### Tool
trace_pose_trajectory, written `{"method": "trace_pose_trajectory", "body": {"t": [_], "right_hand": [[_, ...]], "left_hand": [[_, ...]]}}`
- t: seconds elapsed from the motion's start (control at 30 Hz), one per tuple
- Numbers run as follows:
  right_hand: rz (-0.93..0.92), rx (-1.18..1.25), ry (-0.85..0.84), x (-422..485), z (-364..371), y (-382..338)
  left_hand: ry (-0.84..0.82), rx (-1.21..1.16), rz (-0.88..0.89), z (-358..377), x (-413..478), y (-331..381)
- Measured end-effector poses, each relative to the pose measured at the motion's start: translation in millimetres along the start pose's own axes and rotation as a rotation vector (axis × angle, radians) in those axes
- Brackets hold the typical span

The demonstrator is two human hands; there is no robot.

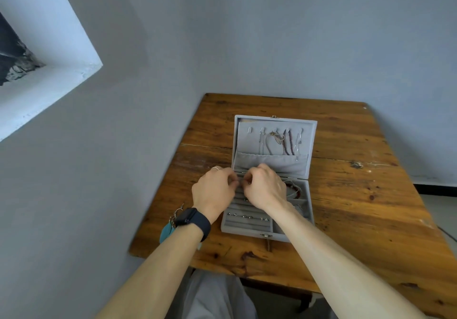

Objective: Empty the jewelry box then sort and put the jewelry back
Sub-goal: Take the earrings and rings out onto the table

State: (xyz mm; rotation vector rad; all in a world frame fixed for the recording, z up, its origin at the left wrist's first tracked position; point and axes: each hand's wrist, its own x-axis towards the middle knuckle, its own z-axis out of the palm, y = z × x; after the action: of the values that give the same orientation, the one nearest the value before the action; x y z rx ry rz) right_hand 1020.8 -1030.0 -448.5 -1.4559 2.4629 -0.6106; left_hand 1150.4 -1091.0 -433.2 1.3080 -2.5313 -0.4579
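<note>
Your left hand (214, 190) and right hand (265, 187), pinching one small piece (241, 183) over the jewelry box (247, 230): mostly refilled, it seems; feather earring (167, 229) beside it unstowed

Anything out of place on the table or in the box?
Yes. A teal feather earring lies outside the jewelry box, right at the wooden table's left edge, beside the black watch. The necklaces in the lid overlap.

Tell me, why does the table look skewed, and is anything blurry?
Head view: the wide-angle lens skews the table; the light is soft and shadows are faint; the left hand and right hand over the jewelry box blur slightly, so whatever they handle is unreadable.
</note>
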Motion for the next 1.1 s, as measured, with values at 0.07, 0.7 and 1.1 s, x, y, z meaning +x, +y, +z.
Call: {"method": "trace_pose_trajectory", "body": {"t": [0.07,0.7,1.1], "right_hand": [[0.006,0.058,0.037,-11.0,-6.4,-0.1],[-0.085,0.479,0.256,-154.1,32.0,49.3],[-0.095,0.416,0.198,-132.9,32.1,41.1]], "left_hand": [[0.04,-0.107,-0.041,-7.8,-9.6,-4.7],[0.093,-0.157,0.265,19.7,-108.8,-41.9],[0.111,-0.149,0.182,14.0,-88.0,-41.1]]}}
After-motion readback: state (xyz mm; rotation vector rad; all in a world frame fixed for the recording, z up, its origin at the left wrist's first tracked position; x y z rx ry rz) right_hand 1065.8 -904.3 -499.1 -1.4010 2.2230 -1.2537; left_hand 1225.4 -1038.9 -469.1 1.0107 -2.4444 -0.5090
